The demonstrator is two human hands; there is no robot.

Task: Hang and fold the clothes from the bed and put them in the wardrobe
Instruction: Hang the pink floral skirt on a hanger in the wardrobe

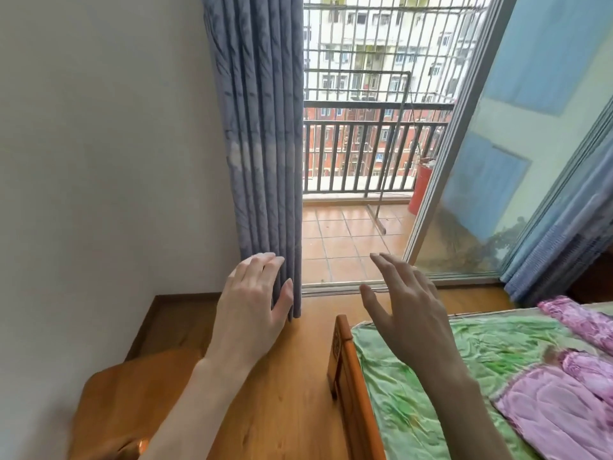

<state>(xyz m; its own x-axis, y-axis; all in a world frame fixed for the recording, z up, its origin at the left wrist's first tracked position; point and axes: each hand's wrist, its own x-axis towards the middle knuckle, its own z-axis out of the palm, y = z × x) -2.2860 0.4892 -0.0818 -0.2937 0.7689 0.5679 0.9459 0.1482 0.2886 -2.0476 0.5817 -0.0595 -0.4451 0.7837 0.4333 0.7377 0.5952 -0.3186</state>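
Observation:
Both my hands are raised in front of me with fingers straight and holding nothing. My left hand (255, 300) is in front of the lower end of the grey-blue curtain (262, 127). My right hand (404, 303) hovers above the near corner of the bed (431, 376), which has a green sheet. Pink patterned fabric (564, 403) lies on the sheet at the lower right. No wardrobe is in view.
The bed's orange wooden footboard (351, 383) stands between me and the sheet. Wooden floor (298, 376) runs along the left. A white wall (99, 161) is at left. An open sliding glass door (481, 161) leads to a tiled balcony with a railing and a red bucket (419, 187).

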